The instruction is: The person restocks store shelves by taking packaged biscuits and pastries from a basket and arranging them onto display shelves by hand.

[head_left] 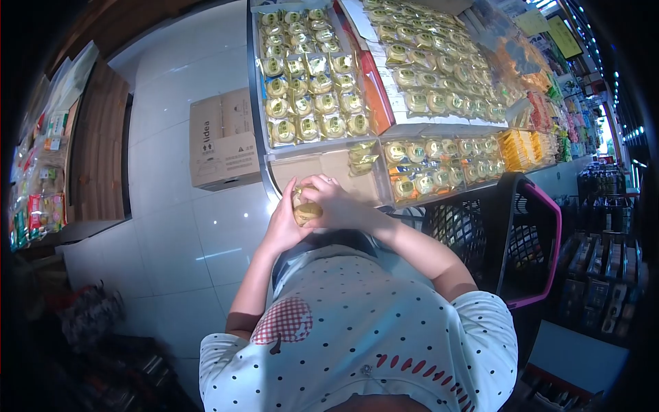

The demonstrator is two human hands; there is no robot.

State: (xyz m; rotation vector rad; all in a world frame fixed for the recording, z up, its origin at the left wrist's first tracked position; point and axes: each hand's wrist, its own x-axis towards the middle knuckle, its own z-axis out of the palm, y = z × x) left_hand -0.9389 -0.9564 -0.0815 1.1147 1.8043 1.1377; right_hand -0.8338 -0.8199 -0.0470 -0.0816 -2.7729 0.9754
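My left hand (283, 223) and my right hand (334, 204) meet in front of my body, wrapped round wrapped round cakes (307, 211) in clear and gold packaging. How many they hold cannot be told. Just beyond them is a display compartment with a bare cardboard bottom (302, 169). A few gold-wrapped packets (362, 158) lie at its right end. Behind it, similar packets (309, 103) stand in neat rows in a clear-walled bin.
More packets fill a raised white box (439, 69) and a lower bin (439, 161). Yellow packs (528, 149) lie farther right. A cardboard box (223, 141) sits on the tiled floor at left. A black basket with a pink rim (553, 240) stands at right.
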